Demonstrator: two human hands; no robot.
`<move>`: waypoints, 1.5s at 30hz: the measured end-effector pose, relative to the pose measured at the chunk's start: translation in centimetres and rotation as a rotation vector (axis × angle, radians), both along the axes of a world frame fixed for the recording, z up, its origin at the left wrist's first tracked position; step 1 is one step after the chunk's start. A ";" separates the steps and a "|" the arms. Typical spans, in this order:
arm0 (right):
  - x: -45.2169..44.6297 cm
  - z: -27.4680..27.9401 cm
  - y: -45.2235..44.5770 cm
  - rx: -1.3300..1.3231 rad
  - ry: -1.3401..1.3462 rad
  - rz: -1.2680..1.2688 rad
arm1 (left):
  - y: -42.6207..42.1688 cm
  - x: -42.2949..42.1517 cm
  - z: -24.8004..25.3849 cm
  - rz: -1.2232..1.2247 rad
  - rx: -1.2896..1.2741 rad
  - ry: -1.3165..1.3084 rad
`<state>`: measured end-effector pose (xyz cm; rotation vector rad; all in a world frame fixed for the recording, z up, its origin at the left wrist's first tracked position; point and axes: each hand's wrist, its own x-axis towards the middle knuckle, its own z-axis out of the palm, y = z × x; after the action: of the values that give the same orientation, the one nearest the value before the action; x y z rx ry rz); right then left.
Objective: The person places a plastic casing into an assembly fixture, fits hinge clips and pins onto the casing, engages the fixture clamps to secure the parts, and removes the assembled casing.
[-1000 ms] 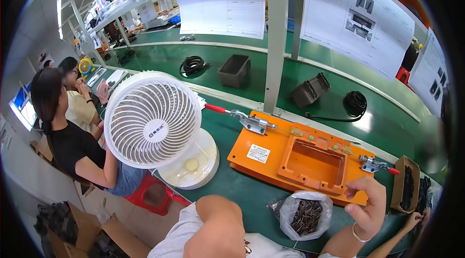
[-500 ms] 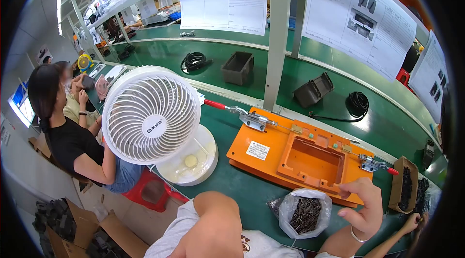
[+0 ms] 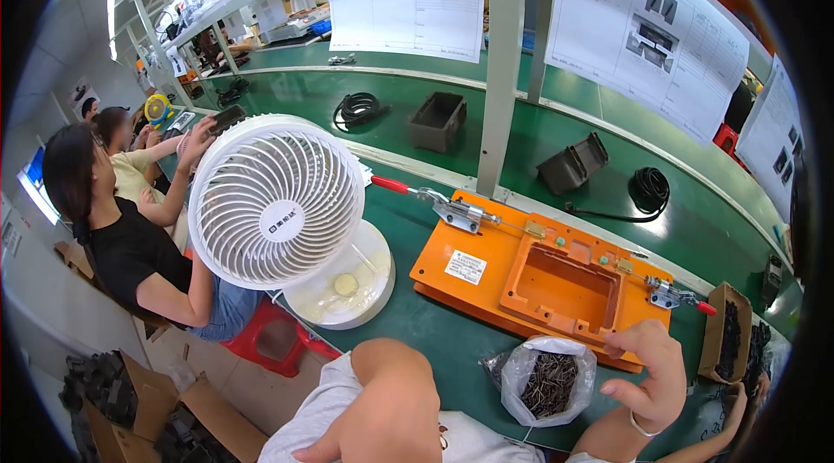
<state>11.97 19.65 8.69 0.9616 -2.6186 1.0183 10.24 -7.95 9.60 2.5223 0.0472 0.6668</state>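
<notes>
My right hand is at the front right corner of the orange fixture, near its edge. Its thumb and forefinger are apart with nothing between them. A bracelet circles that wrist. My left hand hangs bent down at the bottom middle, in front of my light shirt; its thumb points left, and the other fingers are hidden or outside the frame. Between the hands a clear plastic bag of small dark metal screws stands on the bench. The fixture has a rectangular recess and two toggle clamps with red handles.
A white fan stands left of the fixture. Behind lie dark housings and coiled black cables. A cardboard box of black parts is at right. Co-workers sit at left; another person's arm reaches in at lower right.
The co-worker at left has raised a hand holding a dark part behind the fan. The other person's arm at lower right has shifted. My hands have barely moved.
</notes>
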 end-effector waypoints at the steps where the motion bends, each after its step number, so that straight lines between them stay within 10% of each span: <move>1: 0.1 0.0 -0.1 -0.002 0.002 0.004 | 0.0 -0.1 0.0 0.008 0.018 0.031; 13: 2.8 -2.1 -12.1 -0.190 -0.217 1.129 | -2.6 -3.2 1.6 0.338 0.225 0.027; 20: 3.6 -4.1 -14.8 -0.130 -0.439 1.156 | -2.2 -3.5 -1.7 0.509 0.576 -0.221; 25: 3.8 -5.2 -15.8 -0.162 -0.489 1.176 | -2.0 -5.6 1.3 0.397 0.111 -0.004; 45: 3.8 -9.4 -17.2 -0.295 -0.651 1.210 | -0.5 -6.2 -2.3 0.494 0.036 -0.204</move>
<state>15.79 2.49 -0.67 2.5423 -1.9247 2.1462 4.04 -8.45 7.31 2.4739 0.6042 1.1205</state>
